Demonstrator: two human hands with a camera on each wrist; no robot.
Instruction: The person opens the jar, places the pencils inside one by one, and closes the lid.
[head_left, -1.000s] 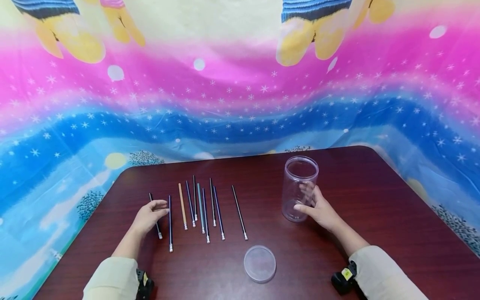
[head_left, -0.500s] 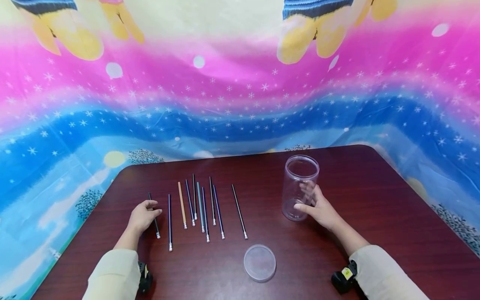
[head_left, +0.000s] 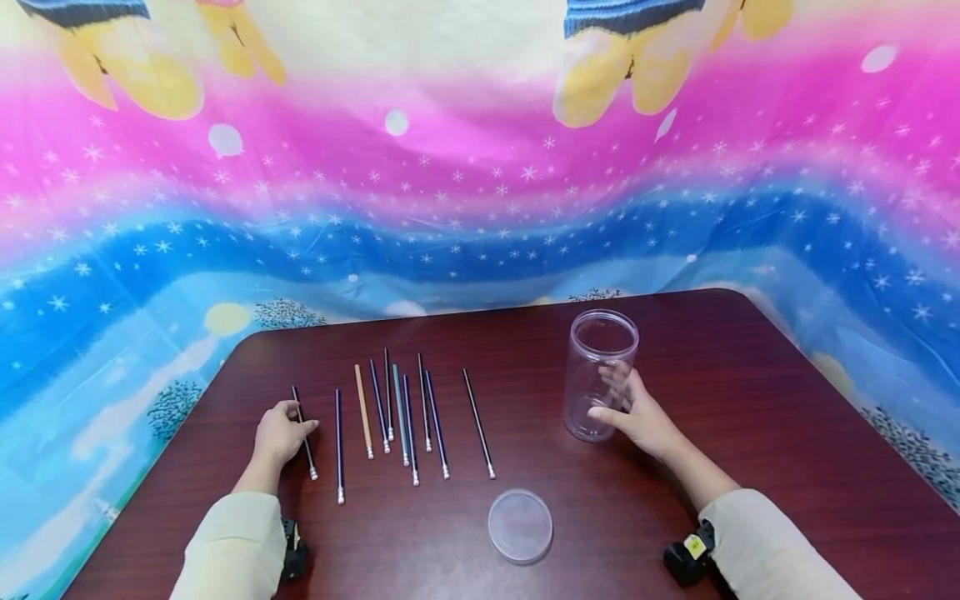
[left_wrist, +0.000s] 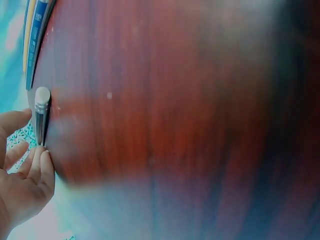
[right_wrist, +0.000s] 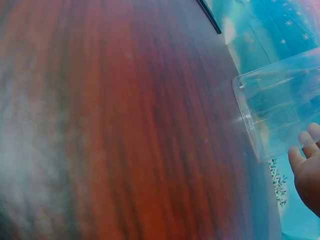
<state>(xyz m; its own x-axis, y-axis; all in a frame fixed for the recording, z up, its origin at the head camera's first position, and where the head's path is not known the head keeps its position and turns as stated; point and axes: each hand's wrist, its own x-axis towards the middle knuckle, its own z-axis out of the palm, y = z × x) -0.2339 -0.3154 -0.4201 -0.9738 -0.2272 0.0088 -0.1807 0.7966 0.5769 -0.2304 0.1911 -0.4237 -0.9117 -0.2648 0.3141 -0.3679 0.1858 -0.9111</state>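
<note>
In the head view my left hand (head_left: pixel 281 433) is at a black pencil (head_left: pixel 306 442) with a white eraser end, the leftmost of the row. The left wrist view shows its thumb and fingers spread apart, with the pencil's shaft (left_wrist: pixel 40 122) passing between them. On the right, my right hand (head_left: pixel 637 417) grips a clear plastic jar (head_left: pixel 581 375) low on its side, thumb in front and fingers seen through the wall. The jar stands upright with no lid on. A dark blue pencil (head_left: pixel 339 442) lies just right of my left hand.
Several more pencils lie roughly parallel, among them a yellow one (head_left: pixel 363 408) and a teal one (head_left: pixel 401 412). A black pencil (head_left: pixel 478 421) lies apart, nearer the jar. A round clear lid (head_left: pixel 520 527) lies on the brown table (head_left: pixel 420 550) toward the front. A patterned cloth (head_left: pixel 465 208) hangs behind.
My left hand has moved left, away from the dark blue pencil, to the leftmost black one, which has shifted slightly left. My right hand and the jar have stayed put.
</note>
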